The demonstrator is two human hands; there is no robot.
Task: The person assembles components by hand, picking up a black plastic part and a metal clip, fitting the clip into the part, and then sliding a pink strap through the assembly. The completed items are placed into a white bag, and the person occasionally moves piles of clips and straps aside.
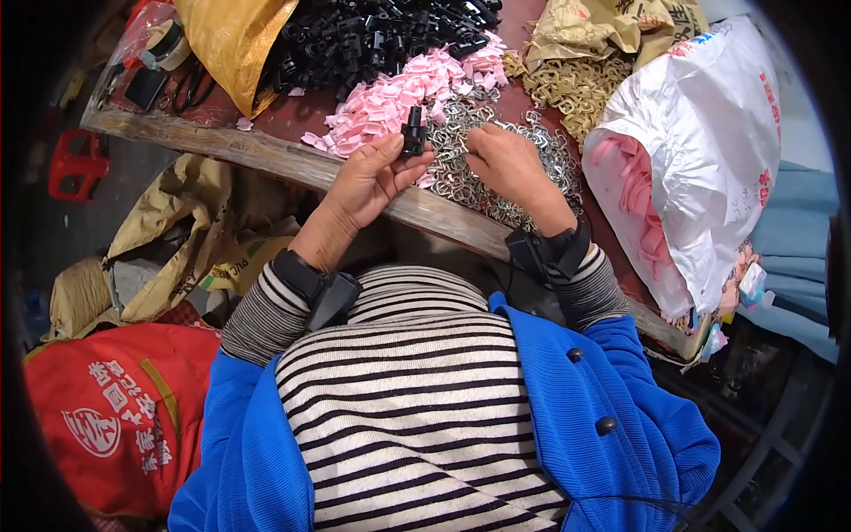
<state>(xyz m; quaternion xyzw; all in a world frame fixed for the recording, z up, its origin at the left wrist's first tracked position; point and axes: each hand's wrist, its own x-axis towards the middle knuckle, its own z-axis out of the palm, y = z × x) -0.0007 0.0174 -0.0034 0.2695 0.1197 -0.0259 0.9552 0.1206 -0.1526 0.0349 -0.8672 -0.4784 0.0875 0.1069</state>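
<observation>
Pinched between the thumb and fingers of my left hand (pixel 368 182) is a small black plastic piece (pixel 413 133), held upright above the table's front edge. It looks like the pieces in the heap of black plastic parts (pixel 355 49) farther back. My right hand (pixel 512 168) is over a pile of silver metal rings (pixel 456 182), its fingers curled together. Whatever those fingertips hold, if anything, is hidden. Left of the rings, a heap of small pink pieces (pixel 381 111) spreads out behind my left hand.
Brass-coloured rings (pixel 576 93) lie at the back right by a tan sack (pixel 585 31). A white sack (pixel 700 151) with pink strips in its mouth stands at the right. At the back left are a yellow sack (pixel 235 44), scissors (pixel 191 89) and a tape roll (pixel 166 43).
</observation>
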